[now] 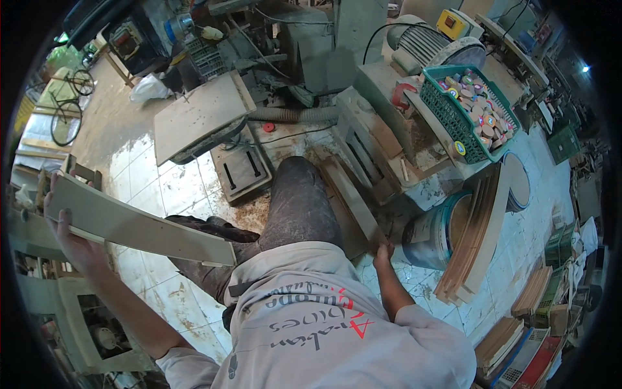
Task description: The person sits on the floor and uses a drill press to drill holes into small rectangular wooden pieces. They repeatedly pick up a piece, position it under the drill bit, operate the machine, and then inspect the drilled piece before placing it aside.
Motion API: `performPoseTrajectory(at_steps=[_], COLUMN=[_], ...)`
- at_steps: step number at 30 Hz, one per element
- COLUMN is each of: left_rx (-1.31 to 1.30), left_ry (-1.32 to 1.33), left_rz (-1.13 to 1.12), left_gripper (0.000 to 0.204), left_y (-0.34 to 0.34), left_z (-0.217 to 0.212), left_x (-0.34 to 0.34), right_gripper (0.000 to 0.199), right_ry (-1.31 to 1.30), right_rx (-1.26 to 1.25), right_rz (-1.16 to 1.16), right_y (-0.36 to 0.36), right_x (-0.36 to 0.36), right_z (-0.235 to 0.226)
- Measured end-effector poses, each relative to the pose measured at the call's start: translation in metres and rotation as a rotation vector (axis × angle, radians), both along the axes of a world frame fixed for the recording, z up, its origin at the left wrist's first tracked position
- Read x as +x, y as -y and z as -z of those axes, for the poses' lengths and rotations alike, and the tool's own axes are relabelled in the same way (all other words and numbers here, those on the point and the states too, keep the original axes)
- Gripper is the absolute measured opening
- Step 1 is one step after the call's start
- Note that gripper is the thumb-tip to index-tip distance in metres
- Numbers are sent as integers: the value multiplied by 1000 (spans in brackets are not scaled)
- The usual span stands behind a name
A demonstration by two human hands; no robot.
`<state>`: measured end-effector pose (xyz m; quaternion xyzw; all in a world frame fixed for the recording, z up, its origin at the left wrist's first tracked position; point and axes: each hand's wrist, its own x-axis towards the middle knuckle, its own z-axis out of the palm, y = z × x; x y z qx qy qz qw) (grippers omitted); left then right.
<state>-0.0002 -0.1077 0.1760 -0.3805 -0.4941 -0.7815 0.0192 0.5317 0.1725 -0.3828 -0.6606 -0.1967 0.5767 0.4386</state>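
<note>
A long pale board (139,219) slants across my left side, its near end by my waist. My left hand (68,238) is closed around the far end of it, with fingers along the edge. Low on my right, my right hand (383,253) grips the near end of another long wooden board (353,202), which runs forward beside my leg toward the machine base. The fingers of this hand are partly hidden behind the board's end.
A green plastic crate (447,115) of round wooden pieces stands on the machine at front right. Beside me, a stack of curved boards (476,236) rests on a bucket (424,230). Ahead are a flat machine table (201,117) and a large motor (427,42).
</note>
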Motion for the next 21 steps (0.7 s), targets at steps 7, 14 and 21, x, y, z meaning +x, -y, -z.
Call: performPoseTrajectory(at_steps=[7,14,21], left_rx=[1,-18,-306], left_ry=[-7,-17,-433], left_rz=[-28,-5,-543], left_gripper=[46,50,51], left_y=[9,19,92], left_z=[0,1,79], left_x=[-1,-8,-144], right_gripper=[50,58,48], right_ry=[-25,108,246], right_rx=[-54,-76,247], right_rz=[-22,-177,-593], right_y=[-10,5,-19], right_x=[-6,-11,-25], right_z=[-3,-24,-121])
